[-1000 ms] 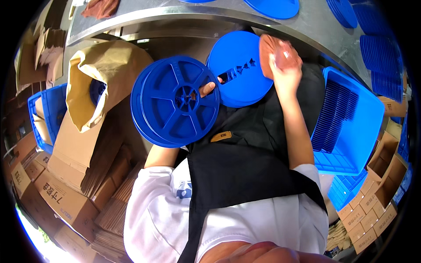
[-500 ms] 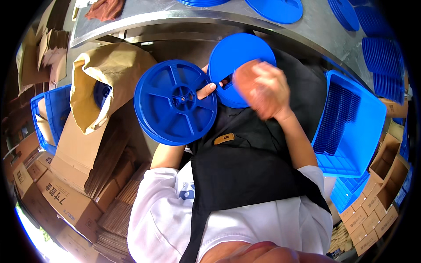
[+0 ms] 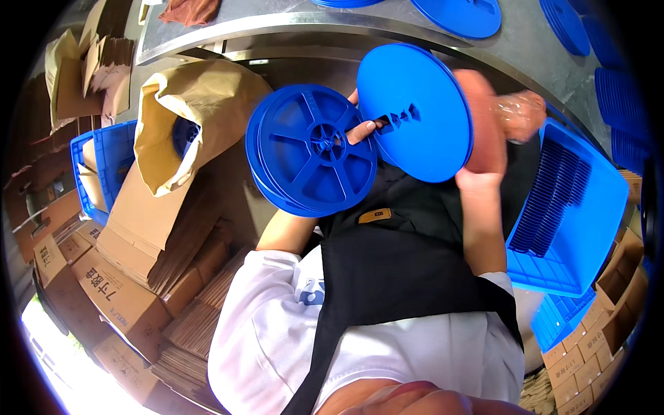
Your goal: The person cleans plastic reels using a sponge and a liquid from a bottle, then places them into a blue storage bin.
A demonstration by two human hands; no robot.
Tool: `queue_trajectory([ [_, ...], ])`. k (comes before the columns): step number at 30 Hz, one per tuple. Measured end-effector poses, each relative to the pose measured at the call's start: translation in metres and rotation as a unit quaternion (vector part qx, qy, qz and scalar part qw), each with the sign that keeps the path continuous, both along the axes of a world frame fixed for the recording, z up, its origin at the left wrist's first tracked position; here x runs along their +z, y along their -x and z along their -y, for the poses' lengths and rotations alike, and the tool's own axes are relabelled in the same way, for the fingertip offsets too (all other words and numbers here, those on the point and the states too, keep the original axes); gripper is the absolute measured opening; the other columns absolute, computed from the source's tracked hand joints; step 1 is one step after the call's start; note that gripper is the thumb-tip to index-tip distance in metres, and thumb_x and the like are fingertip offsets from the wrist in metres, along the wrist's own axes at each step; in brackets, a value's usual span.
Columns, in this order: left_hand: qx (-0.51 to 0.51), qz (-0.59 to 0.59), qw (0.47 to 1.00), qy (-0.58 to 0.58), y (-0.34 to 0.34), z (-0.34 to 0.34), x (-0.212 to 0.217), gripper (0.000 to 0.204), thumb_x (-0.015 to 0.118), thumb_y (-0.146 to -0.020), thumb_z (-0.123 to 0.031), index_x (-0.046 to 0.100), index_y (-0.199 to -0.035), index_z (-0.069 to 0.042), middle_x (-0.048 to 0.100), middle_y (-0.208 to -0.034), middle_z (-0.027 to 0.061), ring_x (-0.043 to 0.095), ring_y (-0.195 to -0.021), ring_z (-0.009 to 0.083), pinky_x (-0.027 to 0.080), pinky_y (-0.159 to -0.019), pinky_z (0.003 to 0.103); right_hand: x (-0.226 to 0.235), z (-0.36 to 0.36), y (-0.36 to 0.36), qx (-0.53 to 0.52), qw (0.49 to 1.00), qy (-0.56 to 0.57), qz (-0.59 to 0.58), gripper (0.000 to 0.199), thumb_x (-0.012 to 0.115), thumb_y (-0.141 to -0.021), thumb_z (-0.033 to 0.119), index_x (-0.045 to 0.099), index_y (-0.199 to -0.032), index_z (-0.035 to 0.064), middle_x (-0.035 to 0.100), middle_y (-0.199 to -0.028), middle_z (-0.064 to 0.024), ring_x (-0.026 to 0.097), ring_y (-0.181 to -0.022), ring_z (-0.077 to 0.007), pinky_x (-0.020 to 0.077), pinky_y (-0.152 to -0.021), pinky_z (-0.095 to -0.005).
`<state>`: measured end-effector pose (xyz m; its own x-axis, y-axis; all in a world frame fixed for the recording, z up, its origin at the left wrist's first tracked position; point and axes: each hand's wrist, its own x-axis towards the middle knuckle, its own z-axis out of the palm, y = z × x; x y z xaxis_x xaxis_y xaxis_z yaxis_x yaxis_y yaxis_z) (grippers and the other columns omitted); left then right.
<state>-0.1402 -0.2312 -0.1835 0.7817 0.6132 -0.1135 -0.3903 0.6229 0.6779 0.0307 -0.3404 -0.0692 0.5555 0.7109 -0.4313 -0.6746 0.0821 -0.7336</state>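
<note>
My left hand (image 3: 362,131) is closed on a blue plastic reel (image 3: 304,149) with spokes and a small hub, its thumb lying across the right side. More than one flange shows at the reel's edge. Against it, to the right, a smooth blue disc (image 3: 415,90) stands tilted with small slots near its left part. My right hand (image 3: 482,166) is at the disc's right edge, holding a reddish-brown cloth (image 3: 477,93). Motion smears both, and the disc partly hides the fingers. A shiny, crumpled reddish piece (image 3: 522,114) sticks out beyond the cloth.
A metal table (image 3: 290,31) with blue discs (image 3: 460,15) and another brown cloth (image 3: 190,10) spans the far side. On the left are a yellowish sack (image 3: 214,97) with a blue reel inside and cardboard boxes (image 3: 111,290). A blue crate (image 3: 588,228) of stacked discs stands right.
The right hand and cloth have moved right, from the disc's face to its right edge. The disc has turned and its slots show more. The reel and disc sit farther right in view.
</note>
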Motion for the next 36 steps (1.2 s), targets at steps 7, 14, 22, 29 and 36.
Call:
queue_trajectory([
  [7, 0.025, 0.027, 0.992, 0.122, -0.01, 0.015, 0.021, 0.067, 0.062, -0.087, -0.006, 0.028, -0.143, -0.018, 0.065, -0.092, 0.0125, 0.063, -0.098, 0.0252, 0.049, -0.091, 0.048, -0.03, 0.013, 0.057, 0.173, 0.741, -0.107, 0.641, 0.031, 0.072, -0.072, 0.014, 0.057, -0.099, 0.0073, 0.062, -0.111, -0.0122, 0.06, -0.103, -0.0293, 0.0477, -0.085, -0.0366],
  [14, 0.072, -0.024, 0.996, -0.044, -0.013, 0.02, 0.006, 0.075, 0.063, -0.083, 0.003, 0.025, -0.145, -0.017, 0.065, -0.09, 0.0113, 0.064, -0.089, 0.0214, 0.052, -0.085, 0.041, 0.003, -0.089, 0.09, 0.187, 0.668, -0.289, 0.66, 0.034, 0.073, -0.066, 0.012, 0.054, -0.096, 0.0104, 0.061, -0.11, -0.0077, 0.058, -0.103, -0.0278, 0.048, -0.081, -0.0384],
  [22, 0.06, -0.018, 0.998, -0.01, 0.005, 0.005, 0.015, 0.075, 0.063, -0.083, 0.003, 0.025, -0.145, -0.017, 0.065, -0.09, 0.0113, 0.064, -0.088, 0.0214, 0.052, -0.085, 0.041, -0.024, -0.011, 0.027, 0.212, 0.643, -0.009, 0.736, 0.04, 0.072, -0.055, 0.002, 0.058, -0.093, 0.0037, 0.063, -0.106, -0.0095, 0.059, -0.101, -0.0311, 0.0479, -0.086, -0.0386],
  [29, 0.046, -0.037, 0.998, -0.002, 0.013, 0.011, 0.019, 0.075, 0.063, -0.083, 0.003, 0.025, -0.145, -0.017, 0.065, -0.09, 0.0113, 0.064, -0.088, 0.0214, 0.052, -0.085, 0.041, -0.057, 0.001, -0.058, -0.031, 0.661, 0.269, 0.7, 0.036, 0.076, -0.063, 0.011, 0.061, -0.095, 0.0051, 0.063, -0.101, -0.0122, 0.059, -0.096, -0.0313, 0.0479, -0.085, -0.0375],
  [36, 0.035, -0.057, 0.998, 0.012, 0.023, 0.023, 0.024, 0.075, 0.063, -0.083, 0.003, 0.025, -0.145, -0.017, 0.065, -0.09, 0.0112, 0.064, -0.087, 0.0214, 0.052, -0.085, 0.041, -0.042, 0.014, 0.028, 0.148, 0.582, 0.059, 0.798, 0.038, 0.07, -0.059, 0.008, 0.057, -0.095, 0.0072, 0.06, -0.116, -0.008, 0.054, -0.111, -0.0275, 0.0445, -0.089, -0.0394],
])
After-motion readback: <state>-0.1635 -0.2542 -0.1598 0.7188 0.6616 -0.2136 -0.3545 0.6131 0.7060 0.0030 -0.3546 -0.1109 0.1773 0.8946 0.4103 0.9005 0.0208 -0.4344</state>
